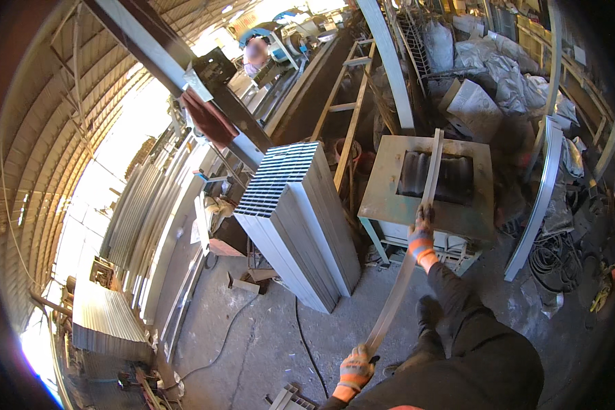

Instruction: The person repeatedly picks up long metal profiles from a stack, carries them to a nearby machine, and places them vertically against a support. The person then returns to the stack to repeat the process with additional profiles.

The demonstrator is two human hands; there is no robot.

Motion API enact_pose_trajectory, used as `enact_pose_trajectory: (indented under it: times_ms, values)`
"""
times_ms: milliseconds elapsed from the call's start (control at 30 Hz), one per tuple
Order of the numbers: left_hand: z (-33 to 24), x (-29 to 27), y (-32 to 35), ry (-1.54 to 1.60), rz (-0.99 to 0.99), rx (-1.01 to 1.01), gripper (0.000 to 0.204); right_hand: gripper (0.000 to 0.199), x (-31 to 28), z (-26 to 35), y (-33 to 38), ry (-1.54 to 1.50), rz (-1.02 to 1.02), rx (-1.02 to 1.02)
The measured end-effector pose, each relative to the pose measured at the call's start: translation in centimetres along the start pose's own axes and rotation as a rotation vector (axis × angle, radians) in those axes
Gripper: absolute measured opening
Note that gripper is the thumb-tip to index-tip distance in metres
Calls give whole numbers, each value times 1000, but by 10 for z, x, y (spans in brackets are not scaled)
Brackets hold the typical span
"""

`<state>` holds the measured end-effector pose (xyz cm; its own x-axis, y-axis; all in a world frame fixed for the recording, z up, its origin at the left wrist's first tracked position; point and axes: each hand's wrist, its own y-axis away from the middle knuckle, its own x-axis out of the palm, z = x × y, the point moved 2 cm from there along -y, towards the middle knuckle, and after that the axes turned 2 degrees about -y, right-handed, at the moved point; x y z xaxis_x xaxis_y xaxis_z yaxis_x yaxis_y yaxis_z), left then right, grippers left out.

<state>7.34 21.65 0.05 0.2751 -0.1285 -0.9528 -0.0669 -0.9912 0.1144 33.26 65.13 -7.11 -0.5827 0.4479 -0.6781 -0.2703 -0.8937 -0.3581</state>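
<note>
A long, narrow metal profile (pixel 393 301) slants from beside my legs up across a grey-green metal machine table (pixel 384 179). My left hand (pixel 354 372), in an orange and grey glove, is closed around its near end. Further along, my right hand (pixel 422 236), gloved alike, grips the profile at the table's front edge. The far part lies over dark, ribbed roller-like parts (pixel 454 179) set in the table's opening. Fingers of the right hand partly hide the profile.
Left of the table stands an upright stack of metal profiles (pixel 307 239). Cables (pixel 309 342) cross the concrete floor. A curved pale profile (pixel 536 198) leans at the right near coiled cable (pixel 557 263). Behind are a ladder (pixel 342 107) and grey sacks (pixel 499 65); another person (pixel 255 56) is far back.
</note>
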Motion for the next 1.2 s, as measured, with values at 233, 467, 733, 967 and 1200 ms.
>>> enact_pose_trajectory:
  times_ms: [233,467,733,967,1200]
  values:
    - [104,54,198,31,200,-226,73,93,-50,74,197,-163,46,-85]
    - [139,64,294,272,220,-413,63,113,-60,81,359,-577,357,706]
    - [157,68,314,443,240,-429,53,78,-87,71,419,-1189,589,848]
    - [225,60,289,1063,409,-483,50,38,-71,43,439,-1670,643,991]
    - [189,52,296,1278,610,-569,56,85,-82,84,437,-1947,747,1140]
